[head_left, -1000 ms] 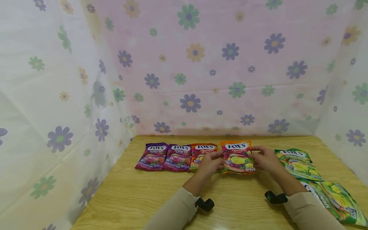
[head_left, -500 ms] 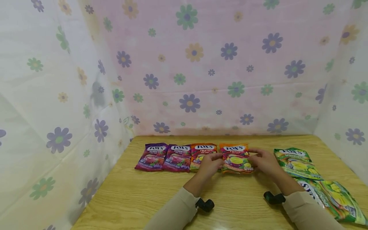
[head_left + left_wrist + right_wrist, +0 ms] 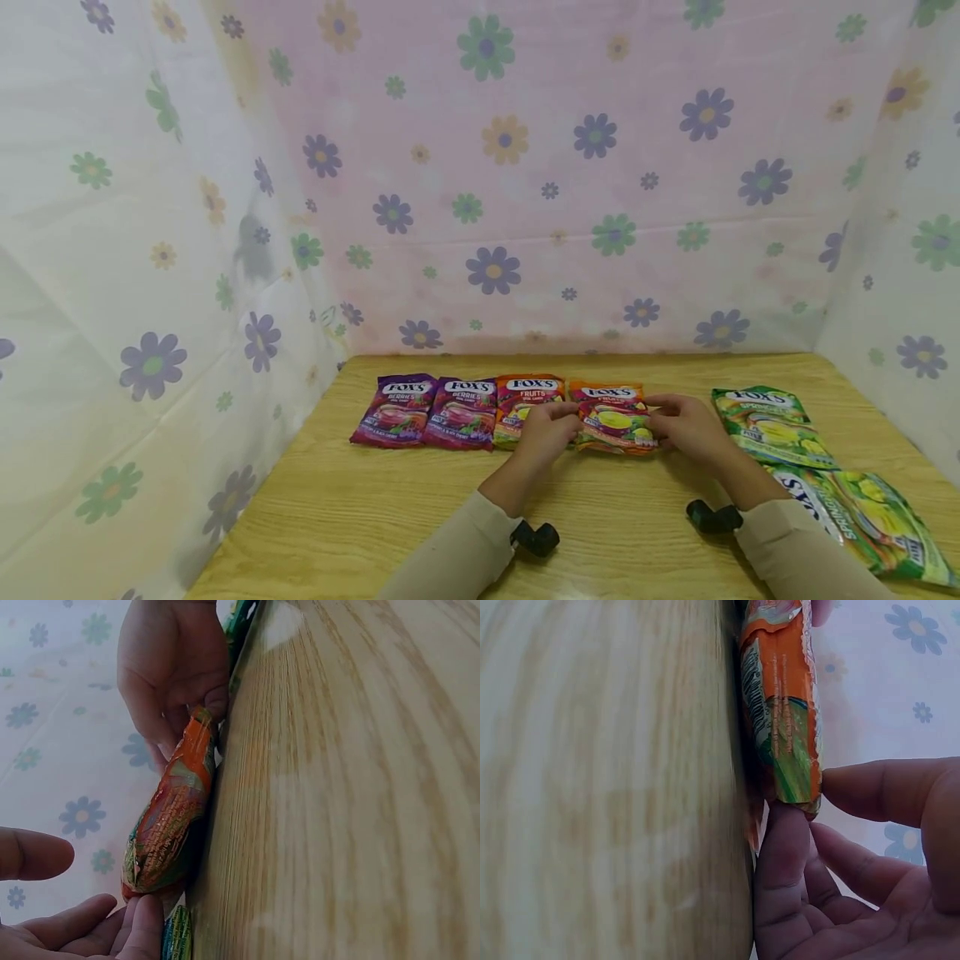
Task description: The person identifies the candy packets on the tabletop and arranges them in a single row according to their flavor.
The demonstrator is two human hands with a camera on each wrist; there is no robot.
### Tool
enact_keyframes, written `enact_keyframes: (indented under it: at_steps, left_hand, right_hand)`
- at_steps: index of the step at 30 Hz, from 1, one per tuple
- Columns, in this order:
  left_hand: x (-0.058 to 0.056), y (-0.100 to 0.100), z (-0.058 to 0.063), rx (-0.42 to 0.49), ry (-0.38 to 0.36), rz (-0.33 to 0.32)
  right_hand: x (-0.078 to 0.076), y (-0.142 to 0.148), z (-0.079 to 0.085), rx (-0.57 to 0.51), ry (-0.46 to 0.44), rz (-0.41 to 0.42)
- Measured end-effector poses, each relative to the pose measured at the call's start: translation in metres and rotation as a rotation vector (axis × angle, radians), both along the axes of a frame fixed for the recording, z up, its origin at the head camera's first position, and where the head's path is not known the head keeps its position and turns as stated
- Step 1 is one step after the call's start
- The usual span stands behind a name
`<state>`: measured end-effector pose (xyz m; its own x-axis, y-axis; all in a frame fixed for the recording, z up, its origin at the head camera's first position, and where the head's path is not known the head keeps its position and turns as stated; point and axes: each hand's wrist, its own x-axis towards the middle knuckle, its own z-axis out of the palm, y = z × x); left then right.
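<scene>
An orange-and-red Fox's fruits candy bag point(image 3: 611, 417) lies between both hands, close over the wooden table. My right hand point(image 3: 686, 429) pinches its right edge; in the right wrist view the thumb point(image 3: 855, 791) meets one face and a finger is tucked beneath. At the left edge is my left hand point(image 3: 542, 433), fingertips point(image 3: 146, 919) touching the bag's end while the thumb stands apart from it. A second fruits candy bag point(image 3: 517, 396) lies just left, partly hidden behind the left hand. Two purple berries candy bags point(image 3: 395, 412) continue the row leftward.
Two green Fox's candy bags lie at the right: one upright-facing bag point(image 3: 772, 427) and one turned sideways point(image 3: 862, 521), near the right forearm. Flowered cloth point(image 3: 487, 208) walls the table point(image 3: 360, 517) at the back and both sides.
The orange fruits bag has come down from a raised tilt to lie flatter, shifting slightly left toward the row. My right hand has followed it; my left hand has barely moved.
</scene>
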<state>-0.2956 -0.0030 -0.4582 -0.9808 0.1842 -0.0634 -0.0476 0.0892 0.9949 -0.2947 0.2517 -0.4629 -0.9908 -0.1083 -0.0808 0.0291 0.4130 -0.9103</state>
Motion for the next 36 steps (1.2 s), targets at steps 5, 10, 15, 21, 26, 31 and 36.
enact_keyframes:
  at_steps: [5,10,15,21,26,31,36]
  left_hand:
    - [0.0007,-0.0001,0.0007,0.011,0.005,0.015]
    - [-0.0006,-0.0003,-0.0011,0.013,0.003,0.04]
    - [-0.0025,-0.0004,-0.0022,0.033,0.002,0.079]
    - [-0.003,-0.0001,-0.0018,0.051,-0.006,0.075]
    - [-0.0019,0.0004,-0.001,0.036,0.016,0.086]
    - [-0.0007,-0.0001,0.0006,0.005,0.028,0.103]
    - [0.0005,-0.0012,0.0016,-0.038,0.05,0.098]
  right_hand:
    - [-0.0021,-0.0001,-0.0017,0.031,0.011,-0.009]
    - [-0.0032,-0.001,-0.0029,0.034,0.011,-0.003]
    - [-0.0033,-0.0018,-0.0035,0.033,0.017,-0.001]
    - [-0.0024,-0.0015,-0.0027,0.045,0.026,0.005]
    - [-0.0026,-0.0006,-0.0037,0.045,0.021,0.007]
    - [-0.0019,-0.0011,-0.0036,0.025,0.018,0.018]
    - [0.0009,-0.0034,-0.0029,-0.018,0.03,0.048]
